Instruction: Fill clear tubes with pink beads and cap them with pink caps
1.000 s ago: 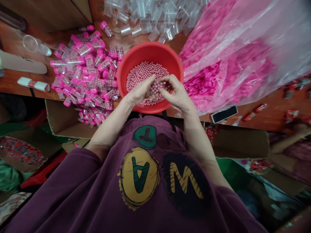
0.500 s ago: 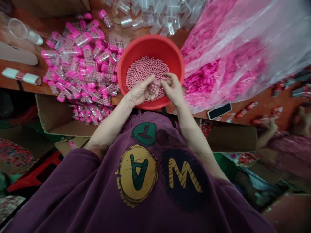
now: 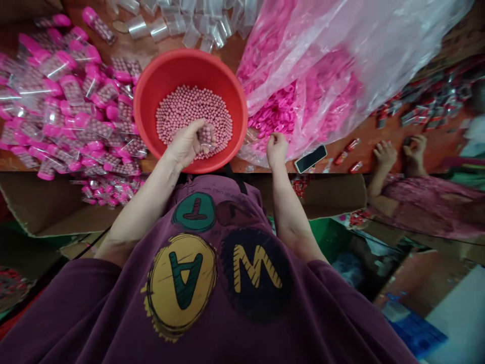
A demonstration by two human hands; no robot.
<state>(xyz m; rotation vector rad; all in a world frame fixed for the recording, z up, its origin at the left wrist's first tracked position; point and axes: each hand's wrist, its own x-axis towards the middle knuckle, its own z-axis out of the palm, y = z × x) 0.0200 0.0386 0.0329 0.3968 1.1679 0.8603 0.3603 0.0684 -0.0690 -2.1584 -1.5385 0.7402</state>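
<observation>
My left hand (image 3: 186, 144) is wrapped round a small clear plastic jar (image 3: 206, 133) filled with pink beads, over the near side of a red bowl (image 3: 144, 108). Loose pink beads (image 3: 189, 103) cover the bowl's bottom. To the right of the bowl, my right hand (image 3: 277, 149) is at the near edge of a pile of bright pink plastic caps (image 3: 276, 112). Its fingers are pinched together, and whatever is between them is hidden. The caps spill from a translucent plastic bag (image 3: 310, 65).
Many pink-capped bead jars (image 3: 71, 106) lie heaped at left, above an open cardboard box (image 3: 45, 202). Clear uncapped tubes (image 3: 174, 23) lie at the back. A phone (image 3: 310, 159) rests near the table edge. Further right are a co-worker's hands (image 3: 385, 154) and red-ended items (image 3: 346, 151).
My right hand has left the jar and moved right, out of the bowl to the caps. My left hand still holds the jar over the bowl. The view has shifted right.
</observation>
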